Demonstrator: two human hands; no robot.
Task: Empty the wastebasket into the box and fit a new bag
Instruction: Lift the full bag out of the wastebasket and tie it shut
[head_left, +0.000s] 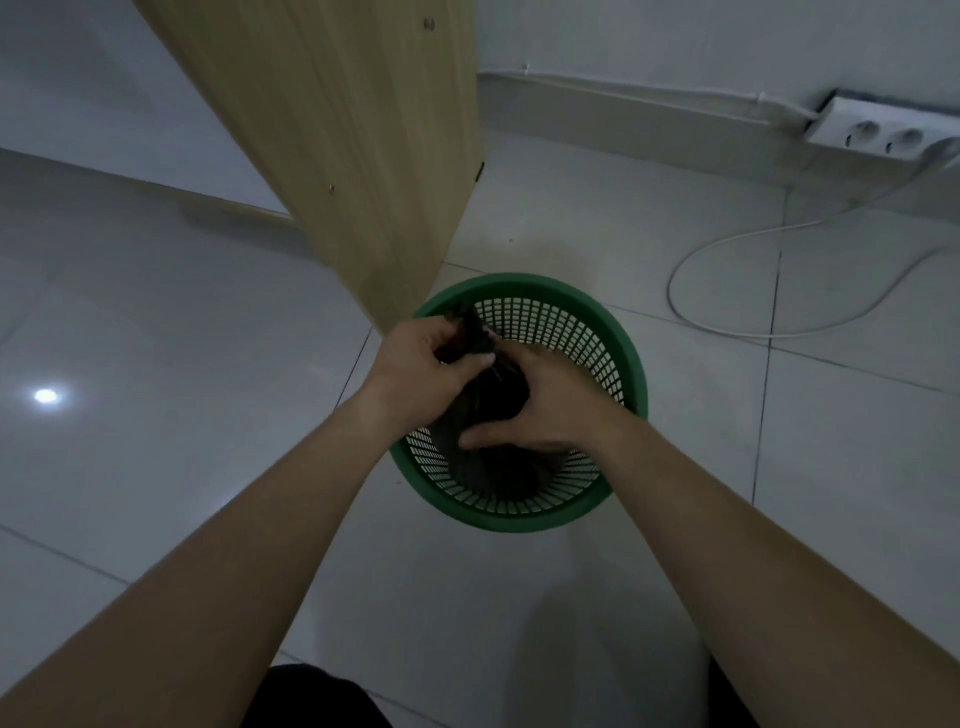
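A green plastic wastebasket (613, 332) with latticed walls stands on the tiled floor, seen from above. A bunched black bag (493, 400) hangs over its mouth and reaches down into it. My left hand (431, 364) pinches the bag's upper end, with the fingers curled round the plastic. My right hand (550, 410) grips the bag's middle just below, thumb on the near side. No box shows in this view.
A light wooden furniture panel (358, 156) rises right behind the basket's left rim. A white power strip (883, 130) lies by the wall at the upper right, and its white cable (727, 327) loops across the floor right of the basket.
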